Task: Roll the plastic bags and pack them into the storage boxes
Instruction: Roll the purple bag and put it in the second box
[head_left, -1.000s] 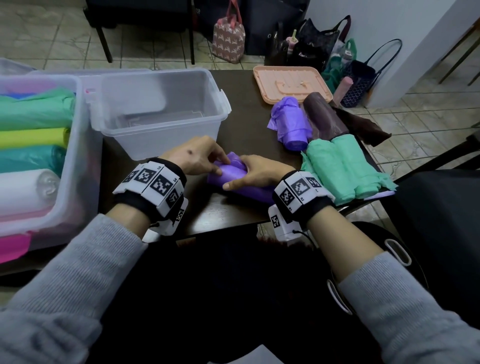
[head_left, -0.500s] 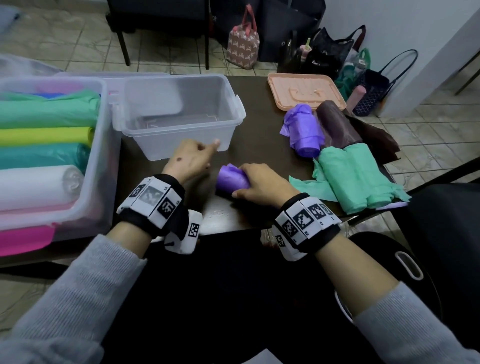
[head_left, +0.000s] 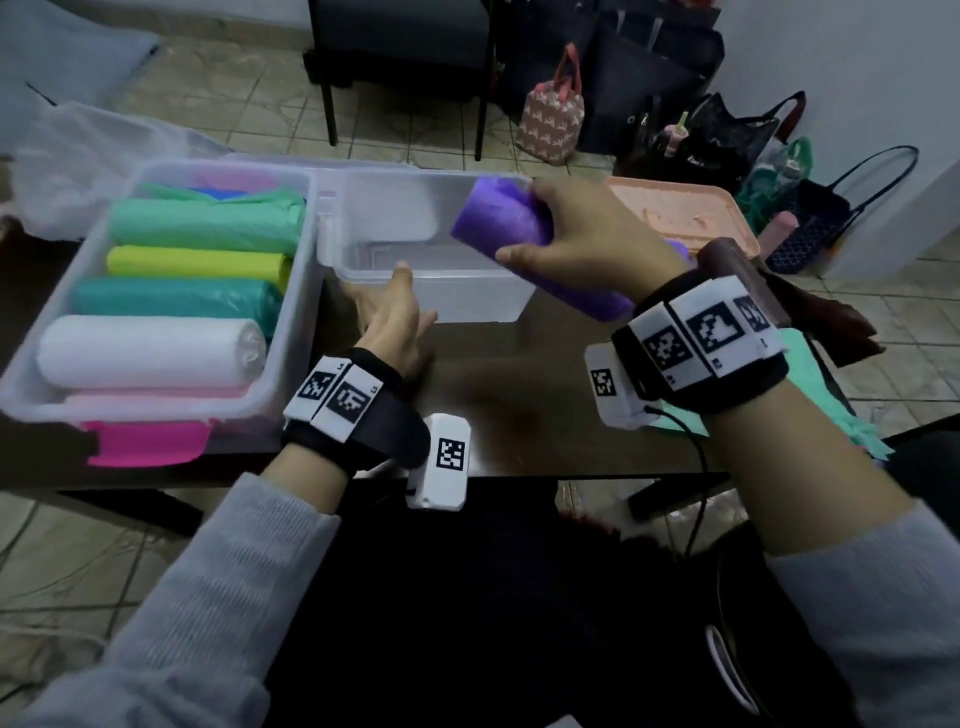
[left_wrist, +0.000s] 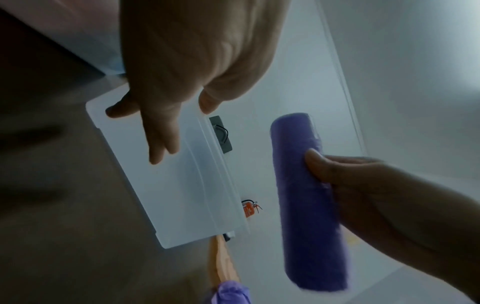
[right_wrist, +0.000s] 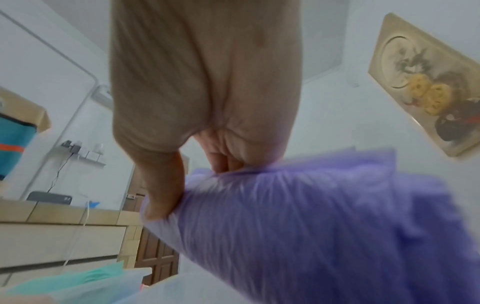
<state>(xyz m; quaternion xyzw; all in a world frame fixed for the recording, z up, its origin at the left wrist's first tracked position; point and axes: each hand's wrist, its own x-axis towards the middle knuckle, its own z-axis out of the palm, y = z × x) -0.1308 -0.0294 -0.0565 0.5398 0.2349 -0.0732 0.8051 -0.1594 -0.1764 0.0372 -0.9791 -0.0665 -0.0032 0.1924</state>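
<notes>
My right hand (head_left: 566, 234) grips a rolled purple bag (head_left: 498, 223) and holds it in the air over the right rim of the small clear storage box (head_left: 426, 301), which has nothing inside. The roll (left_wrist: 306, 195) shows lengthwise in the left wrist view, and fills the right wrist view as purple plastic (right_wrist: 311, 226) under my thumb. My left hand (head_left: 395, 312) is open, fingers straight, touching the near wall of that box (left_wrist: 182, 185). A larger clear box (head_left: 291, 322) at left holds several rolls: green, yellow, teal, white, pink.
A peach lid (head_left: 691, 213) lies at the back right of the dark table (head_left: 519, 415). Behind my right wrist are a dark brown roll (head_left: 727, 260) and green bags (head_left: 810, 395). Handbags (head_left: 553, 117) stand on the tiled floor beyond.
My right hand has lifted the purple roll off the table and carried it up over the small box. My left hand let go of the roll and moved to the box's near wall.
</notes>
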